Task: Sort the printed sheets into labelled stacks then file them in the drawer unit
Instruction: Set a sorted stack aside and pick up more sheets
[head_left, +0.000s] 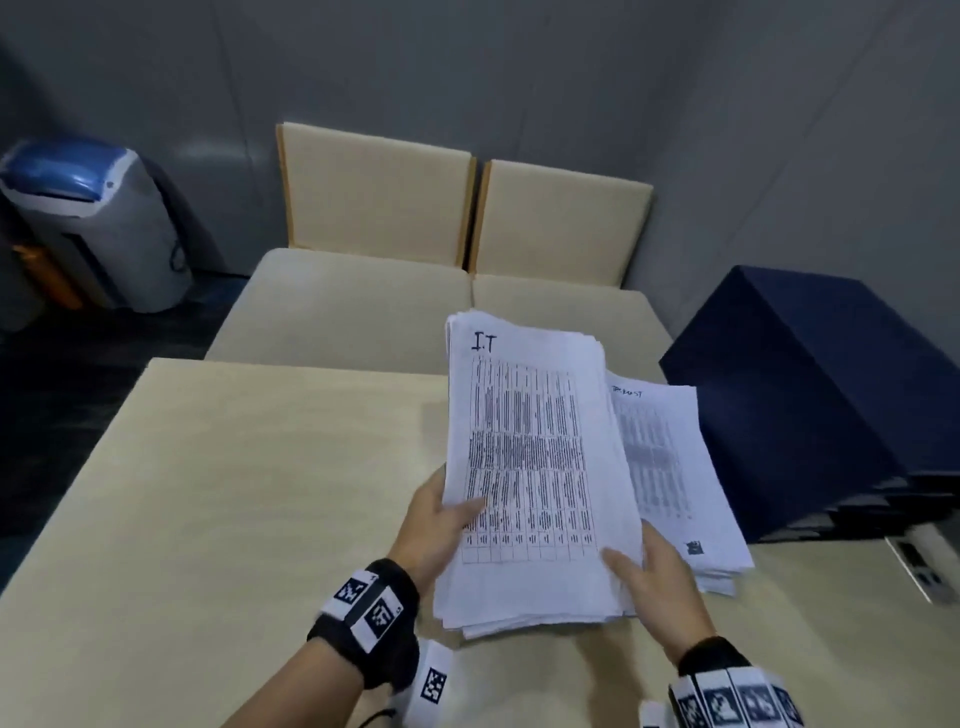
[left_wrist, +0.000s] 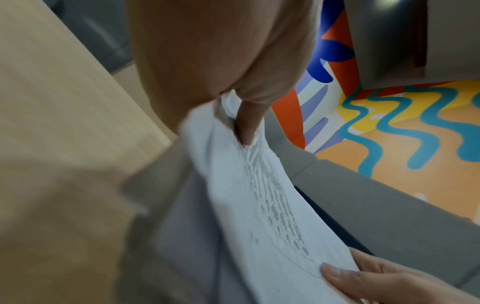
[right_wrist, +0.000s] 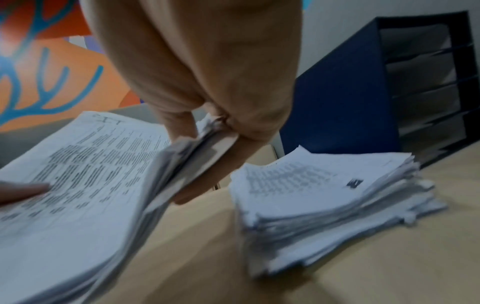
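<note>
Both hands hold a thick stack of printed sheets (head_left: 530, 467) (left_wrist: 259, 205) (right_wrist: 78, 174) lifted above the table; its top sheet is a table of figures headed "I.T". My left hand (head_left: 441, 525) (left_wrist: 244, 123) grips its left edge, thumb on top. My right hand (head_left: 649, 577) (right_wrist: 197, 131) grips its lower right edge, thumb above and fingers beneath. A second stack of printed sheets (head_left: 675, 478) (right_wrist: 332, 195) lies on the table to the right. The dark blue drawer unit (head_left: 810, 395) (right_wrist: 389, 92) stands at the table's right, its open slots facing right.
The pale wooden table (head_left: 234, 493) stretches out to the left. Two beige chairs (head_left: 457, 234) stand behind it. A grey and blue bin (head_left: 88, 223) sits on the floor at far left. A small device (head_left: 919, 566) lies at the right edge.
</note>
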